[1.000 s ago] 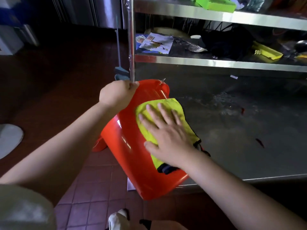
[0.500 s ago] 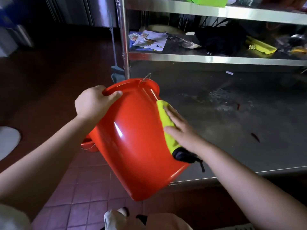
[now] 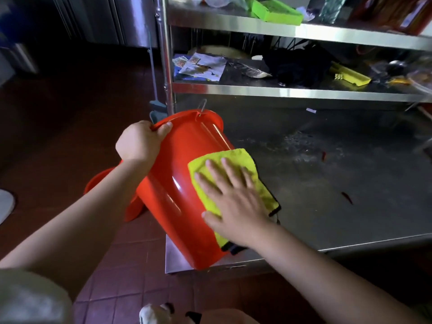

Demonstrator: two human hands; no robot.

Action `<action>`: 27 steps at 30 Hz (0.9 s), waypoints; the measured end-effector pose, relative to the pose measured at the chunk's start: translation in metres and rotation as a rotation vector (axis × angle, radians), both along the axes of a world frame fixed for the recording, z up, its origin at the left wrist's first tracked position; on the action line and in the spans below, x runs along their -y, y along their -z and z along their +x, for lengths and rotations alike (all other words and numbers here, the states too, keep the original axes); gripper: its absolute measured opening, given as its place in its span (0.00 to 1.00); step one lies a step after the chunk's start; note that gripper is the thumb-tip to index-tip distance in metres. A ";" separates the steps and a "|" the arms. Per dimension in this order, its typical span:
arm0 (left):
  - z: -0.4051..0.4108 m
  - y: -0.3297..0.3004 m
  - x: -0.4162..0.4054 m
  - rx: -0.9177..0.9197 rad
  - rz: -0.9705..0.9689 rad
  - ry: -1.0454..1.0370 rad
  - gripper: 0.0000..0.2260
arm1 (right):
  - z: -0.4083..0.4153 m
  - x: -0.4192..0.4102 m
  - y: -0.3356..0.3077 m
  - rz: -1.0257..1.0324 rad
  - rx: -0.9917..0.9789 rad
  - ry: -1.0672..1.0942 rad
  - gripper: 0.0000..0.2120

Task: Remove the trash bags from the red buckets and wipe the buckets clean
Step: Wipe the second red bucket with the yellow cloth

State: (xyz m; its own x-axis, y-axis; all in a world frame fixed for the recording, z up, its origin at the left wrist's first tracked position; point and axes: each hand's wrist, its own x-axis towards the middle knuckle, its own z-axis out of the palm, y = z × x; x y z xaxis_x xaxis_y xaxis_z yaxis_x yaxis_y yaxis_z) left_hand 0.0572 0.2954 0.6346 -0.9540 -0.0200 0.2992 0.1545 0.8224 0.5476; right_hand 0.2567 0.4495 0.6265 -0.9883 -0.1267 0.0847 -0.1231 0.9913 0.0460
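Observation:
A red bucket (image 3: pixel 177 183) lies tilted on its side, its base toward me at the front corner of the steel table (image 3: pixel 339 202). My left hand (image 3: pixel 140 142) grips the bucket's rim at the far left. A yellow-green cloth (image 3: pixel 233 160) with a black edge is spread on the bucket's outer wall. My right hand (image 3: pixel 233 199) presses flat on the cloth with straight, spread fingers. A second red bucket (image 3: pixel 102 183) sits on the floor behind my left forearm, mostly hidden. No trash bag is in view.
A steel shelf rack (image 3: pixel 280 92) rises over the table, holding papers (image 3: pixel 201 66), a black bundle (image 3: pixel 299 66) and yellow and green plastic items. A rack post (image 3: pixel 167 66) stands just behind the bucket. Red tile floor (image 3: pixel 70 113) lies to the left.
My right hand and the cloth have come round from the bucket's right edge onto its upper wall. The bucket has turned in my left hand's grip.

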 end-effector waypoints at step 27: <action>0.022 0.030 0.041 0.069 0.305 0.066 0.16 | -0.052 -0.008 -0.013 -0.362 0.066 0.272 0.34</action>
